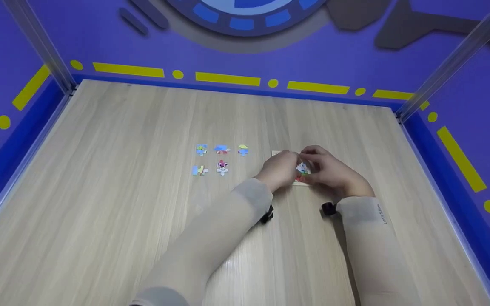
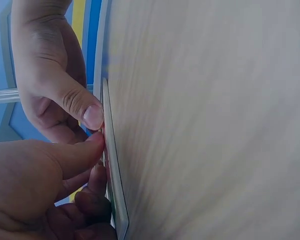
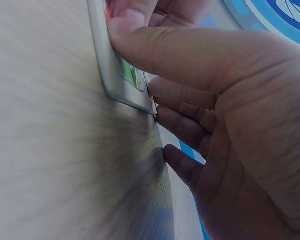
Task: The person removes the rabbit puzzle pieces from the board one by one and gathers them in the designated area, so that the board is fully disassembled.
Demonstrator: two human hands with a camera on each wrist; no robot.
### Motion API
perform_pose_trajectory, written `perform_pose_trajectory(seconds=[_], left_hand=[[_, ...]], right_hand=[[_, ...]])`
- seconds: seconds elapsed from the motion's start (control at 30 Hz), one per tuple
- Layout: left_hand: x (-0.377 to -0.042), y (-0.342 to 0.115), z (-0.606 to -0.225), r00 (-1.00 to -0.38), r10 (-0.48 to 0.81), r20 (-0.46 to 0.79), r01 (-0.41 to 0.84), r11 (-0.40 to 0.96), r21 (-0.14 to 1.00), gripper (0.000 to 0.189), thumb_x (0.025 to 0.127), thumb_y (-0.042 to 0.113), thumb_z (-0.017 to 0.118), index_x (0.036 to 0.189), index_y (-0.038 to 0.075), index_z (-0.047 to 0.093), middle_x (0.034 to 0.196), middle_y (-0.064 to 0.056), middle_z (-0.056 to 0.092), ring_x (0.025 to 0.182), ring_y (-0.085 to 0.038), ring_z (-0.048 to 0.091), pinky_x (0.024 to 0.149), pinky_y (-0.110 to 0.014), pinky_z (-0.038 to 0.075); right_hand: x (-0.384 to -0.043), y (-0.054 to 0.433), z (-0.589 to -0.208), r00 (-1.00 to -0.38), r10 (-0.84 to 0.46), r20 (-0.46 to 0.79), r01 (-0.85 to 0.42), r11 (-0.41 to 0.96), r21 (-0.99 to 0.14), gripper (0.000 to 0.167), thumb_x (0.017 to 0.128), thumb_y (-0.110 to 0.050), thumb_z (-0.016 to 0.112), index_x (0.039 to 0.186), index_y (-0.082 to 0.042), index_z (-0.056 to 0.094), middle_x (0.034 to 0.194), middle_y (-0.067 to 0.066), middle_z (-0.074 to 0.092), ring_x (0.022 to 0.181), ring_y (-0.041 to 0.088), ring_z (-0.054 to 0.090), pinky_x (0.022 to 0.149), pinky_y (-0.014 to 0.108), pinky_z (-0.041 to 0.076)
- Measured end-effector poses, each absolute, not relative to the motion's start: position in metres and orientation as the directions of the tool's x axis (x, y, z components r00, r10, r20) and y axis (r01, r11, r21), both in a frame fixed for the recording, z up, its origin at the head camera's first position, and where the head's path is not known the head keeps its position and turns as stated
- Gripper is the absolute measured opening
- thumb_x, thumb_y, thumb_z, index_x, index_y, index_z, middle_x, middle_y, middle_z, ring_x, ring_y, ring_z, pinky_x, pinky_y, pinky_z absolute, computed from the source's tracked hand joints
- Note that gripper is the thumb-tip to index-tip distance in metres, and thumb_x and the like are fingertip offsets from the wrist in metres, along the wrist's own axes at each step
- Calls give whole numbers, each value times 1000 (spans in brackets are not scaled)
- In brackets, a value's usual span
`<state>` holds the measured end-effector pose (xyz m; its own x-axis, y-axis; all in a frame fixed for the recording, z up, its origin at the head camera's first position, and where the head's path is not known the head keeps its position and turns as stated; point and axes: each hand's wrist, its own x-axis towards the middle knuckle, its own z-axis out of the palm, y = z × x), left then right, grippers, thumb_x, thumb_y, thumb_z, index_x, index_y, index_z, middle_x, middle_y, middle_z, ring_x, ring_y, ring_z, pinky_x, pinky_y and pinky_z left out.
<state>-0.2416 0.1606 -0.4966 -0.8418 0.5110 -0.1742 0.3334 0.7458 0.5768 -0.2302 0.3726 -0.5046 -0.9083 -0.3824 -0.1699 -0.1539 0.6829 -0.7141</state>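
Note:
A small light-wood puzzle board [image 1: 301, 184] lies on the table under both hands, with red, green and whitish picture parts inside its pale rim. My left hand [image 1: 280, 170] covers the board's left part, thumb and bent fingers down at its surface. In the left wrist view the left thumb [image 2: 87, 150] meets a red patch; I cannot tell whether a piece sits between the fingertips. My right hand [image 1: 334, 172] curls round the board's right side. The right wrist view shows its thumb [image 3: 160, 47] down on the picture and fingertips at the far rim.
Several loose jigsaw pieces lie to the left in two rows, among them a blue and yellow one [image 1: 243, 149] and a pink and white one [image 1: 222, 168]. Blue-purple panels [image 1: 236, 63] with yellow marks stand around the wooden table [image 1: 121, 170].

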Motion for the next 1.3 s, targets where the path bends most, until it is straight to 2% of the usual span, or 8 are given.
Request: perform_pose_trajectory(seconds=[0.03,0.13,0.23,0.27,0.37,0.63,1.0,1.3], left_hand=[[-244,161,-501,-850,503,-156,336,745,577,26,109,15,72,134,13,76,135,-3,76,123,-21,73,106,-39,62],[-246,159,-506,-863,489,-127,332,739,586,26,108,15,71,133,14,76,131,-2,75,120,-19,72,105,-37,61],[-247,153,-505,-871,477,-116,317,727,609,29,110,18,71,138,14,76,134,-2,74,124,-19,71,108,-37,59],[-244,149,-499,-869,478,-125,309,723,618,33,112,21,70,143,13,74,139,-4,73,130,-21,71,113,-38,58],[-239,139,-487,-875,468,-127,285,708,646,35,113,21,69,147,12,73,145,-6,71,134,-23,69,116,-40,57],[-232,98,-474,-894,443,-74,267,657,705,36,114,22,70,149,14,72,145,-5,71,137,-22,67,119,-41,55],[-218,39,-450,-905,423,-54,252,633,732,36,112,26,73,147,17,74,142,-2,71,126,-21,68,111,-43,58],[-226,10,-457,-899,430,-86,251,665,703,35,109,24,76,142,12,77,138,-5,74,123,-25,69,110,-45,57]], right_hand=[[-231,372,-505,-908,-384,-169,-158,685,-711,76,96,-11,89,163,4,55,172,19,42,165,43,34,139,64,25],[-232,370,-505,-907,-388,-166,-165,688,-707,70,96,-10,89,159,2,61,170,19,44,163,42,36,139,63,25],[-233,368,-505,-906,-391,-166,-165,684,-710,68,95,-10,90,157,2,64,170,19,44,163,43,36,139,63,24],[-234,367,-505,-905,-390,-167,-161,680,-715,68,95,-9,90,157,3,63,170,20,43,163,43,35,140,62,23],[-235,366,-504,-907,-380,-182,-146,689,-710,72,96,-9,89,160,5,58,172,20,42,165,43,33,140,63,23],[-232,367,-502,-915,-340,-218,-109,728,-677,76,98,-13,87,164,4,53,175,17,40,167,42,32,141,66,23],[-231,369,-502,-918,-320,-237,-94,752,-652,81,98,-15,86,169,-1,49,181,12,36,173,41,25,142,64,21],[-229,367,-501,-918,-308,-250,-80,761,-644,83,98,-15,86,170,-1,48,181,14,36,174,43,23,142,65,20]])
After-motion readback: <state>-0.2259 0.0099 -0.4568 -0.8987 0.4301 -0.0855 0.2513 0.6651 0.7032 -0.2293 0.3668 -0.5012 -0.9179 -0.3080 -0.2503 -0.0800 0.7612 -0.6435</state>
